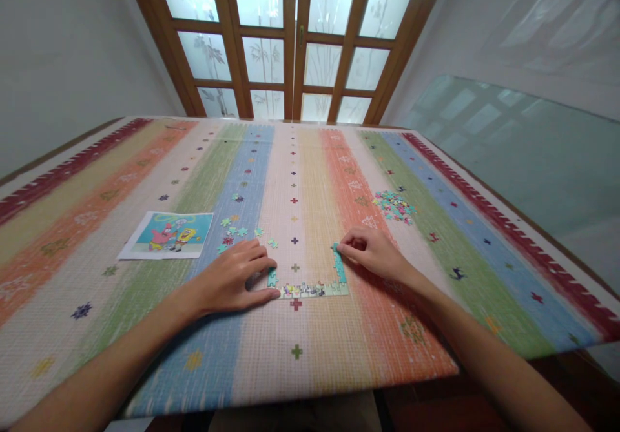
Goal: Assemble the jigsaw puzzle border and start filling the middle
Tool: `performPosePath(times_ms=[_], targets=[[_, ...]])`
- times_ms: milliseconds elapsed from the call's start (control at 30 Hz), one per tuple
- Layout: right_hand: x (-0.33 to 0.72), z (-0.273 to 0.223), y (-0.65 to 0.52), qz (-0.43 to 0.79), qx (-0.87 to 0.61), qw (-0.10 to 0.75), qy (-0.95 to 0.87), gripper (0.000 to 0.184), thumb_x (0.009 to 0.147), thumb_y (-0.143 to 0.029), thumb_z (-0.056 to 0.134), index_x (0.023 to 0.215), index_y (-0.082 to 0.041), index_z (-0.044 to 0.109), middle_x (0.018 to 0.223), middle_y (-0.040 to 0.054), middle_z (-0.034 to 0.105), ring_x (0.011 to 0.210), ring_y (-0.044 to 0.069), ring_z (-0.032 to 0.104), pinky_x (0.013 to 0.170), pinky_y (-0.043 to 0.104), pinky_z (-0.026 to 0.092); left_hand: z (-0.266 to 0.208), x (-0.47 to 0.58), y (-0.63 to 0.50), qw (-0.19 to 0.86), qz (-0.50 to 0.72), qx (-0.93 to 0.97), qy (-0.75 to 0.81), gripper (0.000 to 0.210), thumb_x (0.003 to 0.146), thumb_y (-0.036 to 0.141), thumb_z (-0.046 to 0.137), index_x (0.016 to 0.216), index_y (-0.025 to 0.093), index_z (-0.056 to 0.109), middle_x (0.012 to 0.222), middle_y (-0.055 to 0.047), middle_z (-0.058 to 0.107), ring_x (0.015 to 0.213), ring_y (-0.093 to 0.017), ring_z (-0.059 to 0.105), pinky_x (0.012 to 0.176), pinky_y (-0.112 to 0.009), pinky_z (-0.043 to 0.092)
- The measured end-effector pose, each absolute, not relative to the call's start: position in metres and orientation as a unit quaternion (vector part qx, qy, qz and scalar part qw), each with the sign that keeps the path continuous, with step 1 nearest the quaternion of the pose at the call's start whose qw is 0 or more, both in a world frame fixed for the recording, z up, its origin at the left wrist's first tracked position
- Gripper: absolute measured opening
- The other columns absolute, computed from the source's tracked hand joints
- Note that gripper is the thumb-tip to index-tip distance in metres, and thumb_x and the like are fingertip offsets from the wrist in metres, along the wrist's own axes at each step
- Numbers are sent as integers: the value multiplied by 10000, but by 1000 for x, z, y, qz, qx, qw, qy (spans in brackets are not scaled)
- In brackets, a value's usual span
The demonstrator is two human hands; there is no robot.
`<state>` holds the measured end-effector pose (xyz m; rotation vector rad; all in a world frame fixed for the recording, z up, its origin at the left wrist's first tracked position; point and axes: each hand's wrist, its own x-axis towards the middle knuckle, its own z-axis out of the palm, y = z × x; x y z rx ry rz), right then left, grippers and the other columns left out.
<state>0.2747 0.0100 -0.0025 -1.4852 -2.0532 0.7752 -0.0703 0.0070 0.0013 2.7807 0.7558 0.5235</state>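
A partly joined jigsaw puzzle border (310, 289) lies flat on the table as a U, with a pale bottom row and short teal sides. My left hand (237, 278) rests at its left corner. The thumb touches the bottom row and the index finger reaches the left side; a gap shows between them. At the top of the right side, my right hand (371, 251) pinches a small teal puzzle piece (335, 247) between thumb and forefinger. Its other fingers are curled in. Several loose puzzle pieces (242, 232) lie beyond my left hand.
A printed cartoon picture (174, 235) lies to the left. Farther off on the right is a heap of mixed puzzle pieces (394, 206). A striped tablecloth (271, 367) covers the table, whose front edge is close to me. Glazed wooden doors (294, 44) stand behind.
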Motion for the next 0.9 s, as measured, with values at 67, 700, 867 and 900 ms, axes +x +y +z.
performPosePath(times_ms=[67, 700, 867, 900], targets=[[274, -2, 10, 266, -551, 244, -753, 220, 909, -379, 647, 751, -228, 669, 729, 52, 657, 654, 187, 553, 624, 347, 419, 1, -71, 7, 104, 181, 945, 253, 286, 984, 467, 642, 1081, 199, 661, 881, -37, 652, 812, -215, 567, 826, -383, 481], [272, -1, 8, 232, -527, 229, -785, 116, 914, -252, 650, 881, -205, 751, 792, 57, 702, 681, 180, 571, 645, 335, 435, 2, -70, 5, 73, 177, 949, 251, 279, 984, 456, 647, 1091, 199, 661, 907, -49, 672, 846, -230, 572, 801, -376, 457], [275, -2, 8, 231, -524, 238, -784, 145, 923, -241, 625, 923, -210, 767, 797, 55, 699, 668, 172, 561, 641, 331, 436, 2, -70, 5, 69, 169, 951, 249, 284, 1000, 466, 623, 1074, 194, 662, 888, -48, 666, 832, -225, 559, 782, -371, 451], [275, -2, 8, 230, -522, 239, -786, 151, 921, -237, 623, 941, -206, 770, 796, 56, 695, 666, 172, 560, 642, 331, 437, 2, -70, 4, 69, 167, 952, 249, 283, 1003, 466, 619, 1075, 195, 661, 883, -46, 664, 828, -222, 556, 781, -369, 450]])
